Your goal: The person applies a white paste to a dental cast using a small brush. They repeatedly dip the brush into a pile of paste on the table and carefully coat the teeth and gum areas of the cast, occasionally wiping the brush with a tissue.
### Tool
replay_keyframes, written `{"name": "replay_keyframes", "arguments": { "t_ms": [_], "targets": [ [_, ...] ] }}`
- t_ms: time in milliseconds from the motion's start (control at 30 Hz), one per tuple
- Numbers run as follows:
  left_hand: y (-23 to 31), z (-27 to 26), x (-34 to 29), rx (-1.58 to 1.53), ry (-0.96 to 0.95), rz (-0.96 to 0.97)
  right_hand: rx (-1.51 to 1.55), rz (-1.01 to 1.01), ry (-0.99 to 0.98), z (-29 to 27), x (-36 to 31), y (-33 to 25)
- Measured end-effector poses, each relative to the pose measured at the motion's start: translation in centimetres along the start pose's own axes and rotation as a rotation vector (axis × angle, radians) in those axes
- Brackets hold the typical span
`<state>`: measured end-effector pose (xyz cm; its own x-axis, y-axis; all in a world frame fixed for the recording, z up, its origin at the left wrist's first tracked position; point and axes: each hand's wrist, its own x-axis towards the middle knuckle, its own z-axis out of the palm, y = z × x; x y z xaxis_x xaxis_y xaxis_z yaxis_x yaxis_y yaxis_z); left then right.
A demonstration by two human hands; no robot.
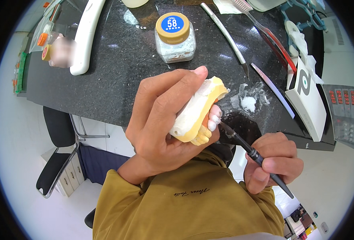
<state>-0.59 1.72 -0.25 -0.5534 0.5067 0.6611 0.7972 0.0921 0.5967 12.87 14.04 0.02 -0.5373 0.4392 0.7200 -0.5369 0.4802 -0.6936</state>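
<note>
My left hand (pixel 161 108) is wrapped round a dental model (pixel 199 108), a yellow and white plaster cast tilted with its teeth toward my right. Pinkish-white tooth shapes (pixel 214 116) stand out on the cast, next to yellow plaster teeth. Between the thumb and fingers of my right hand (pixel 273 162) is a dark-handled fine brush (pixel 247 147). Its tip is at the white tooth shapes and looks to touch them. Beyond the model, a small mound of white paste (pixel 248 104) lies in a wet smear on the dark counter.
A glass jar of white powder (pixel 175 40) with a gold lid stands behind my left hand. A metal carving tool (pixel 229 36), a purple file (pixel 273 90), a red toothbrush (pixel 273 38) and a white box (pixel 305 100) lie to the right. The dark countertop (pixel 109 88) ends near my body.
</note>
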Motion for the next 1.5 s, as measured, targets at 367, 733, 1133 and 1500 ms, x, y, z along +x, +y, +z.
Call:
{"name": "replay_keyframes", "arguments": {
  "t_ms": [367,733,1133,1500],
  "targets": [
    [-0.21,-0.15,-0.05,-0.008,-0.015,0.024,-0.036,0.038,-0.035,-0.01,0.17,-0.14],
    [-0.24,-0.25,0.01,0.004,-0.037,0.039,-0.025,0.011,-0.024,-0.26,-0.06,-0.04],
    [-0.52,-0.12,-0.34,-0.165,-0.049,-0.003,-0.031,0.047,-0.162,-0.61,0.42,-0.02],
    [-0.46,0.01,-0.27,-0.153,-0.046,0.002,0.081,0.067,-0.02,-0.35,0.17,-0.08]
  ]
}}
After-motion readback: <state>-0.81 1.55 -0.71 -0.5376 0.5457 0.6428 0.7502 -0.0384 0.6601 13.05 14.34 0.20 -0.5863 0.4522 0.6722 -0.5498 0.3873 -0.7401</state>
